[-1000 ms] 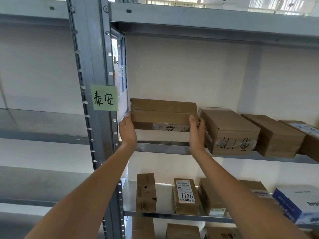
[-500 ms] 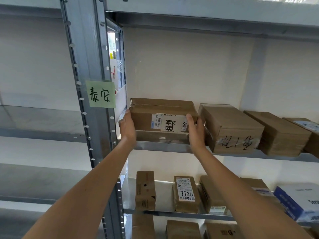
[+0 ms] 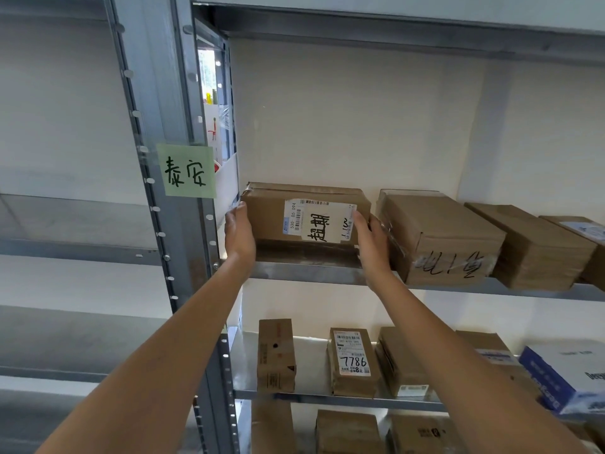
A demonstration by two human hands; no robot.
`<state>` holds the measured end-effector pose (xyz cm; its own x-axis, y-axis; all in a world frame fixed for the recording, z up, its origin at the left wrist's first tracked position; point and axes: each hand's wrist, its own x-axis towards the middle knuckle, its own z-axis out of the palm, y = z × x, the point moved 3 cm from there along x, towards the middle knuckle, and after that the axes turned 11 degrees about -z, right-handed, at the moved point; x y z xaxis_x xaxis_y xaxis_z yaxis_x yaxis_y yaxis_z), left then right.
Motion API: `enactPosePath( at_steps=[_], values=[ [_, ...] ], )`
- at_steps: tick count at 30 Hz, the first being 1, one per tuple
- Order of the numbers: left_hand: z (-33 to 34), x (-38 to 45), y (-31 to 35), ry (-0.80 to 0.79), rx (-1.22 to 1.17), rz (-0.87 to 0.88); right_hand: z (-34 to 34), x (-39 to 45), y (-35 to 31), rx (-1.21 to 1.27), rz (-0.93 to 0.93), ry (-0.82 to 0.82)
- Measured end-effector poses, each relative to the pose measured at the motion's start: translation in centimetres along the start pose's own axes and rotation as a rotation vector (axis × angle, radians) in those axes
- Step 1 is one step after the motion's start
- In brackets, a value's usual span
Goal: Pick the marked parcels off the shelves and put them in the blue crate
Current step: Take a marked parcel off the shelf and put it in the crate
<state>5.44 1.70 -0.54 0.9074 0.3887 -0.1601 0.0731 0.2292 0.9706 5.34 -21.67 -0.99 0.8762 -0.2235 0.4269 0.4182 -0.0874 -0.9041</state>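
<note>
Since a second ago I have tipped the labelled parcel [image 3: 304, 217] upright, so its marked face now shows. At frame centre, my left hand [image 3: 240, 230] and right hand [image 3: 371, 244] clasp its two ends, probably to read the marking. It sits on the shelf [image 3: 311, 273], a taped box [image 3: 438, 237] just right.

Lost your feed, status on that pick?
Left hand and right hand grip labelled parcel ends. Parcel tilted off shelf. Neighbouring box close beside right hand.
</note>
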Motion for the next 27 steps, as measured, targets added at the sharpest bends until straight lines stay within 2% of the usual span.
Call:
enactPosePath(
  at_steps=[8,17,23,27],
  values=[
    [0.1,-0.3,-0.1,-0.045,-0.043,-0.019,0.0,0.3,0.7,-0.042,-0.019,0.020],
    [0.0,-0.6,0.0,-0.068,-0.007,0.046,0.0,0.0,0.4,-0.080,-0.029,0.011],
    [-0.1,-0.6,0.7,-0.013,0.050,0.048,0.4,0.2,0.6,-0.207,-0.034,-0.010],
    [-0.5,-1.0,0.8,-0.116,0.099,0.061,1.0,-0.6,-0.4,-0.219,-0.040,0.009]
  ],
)
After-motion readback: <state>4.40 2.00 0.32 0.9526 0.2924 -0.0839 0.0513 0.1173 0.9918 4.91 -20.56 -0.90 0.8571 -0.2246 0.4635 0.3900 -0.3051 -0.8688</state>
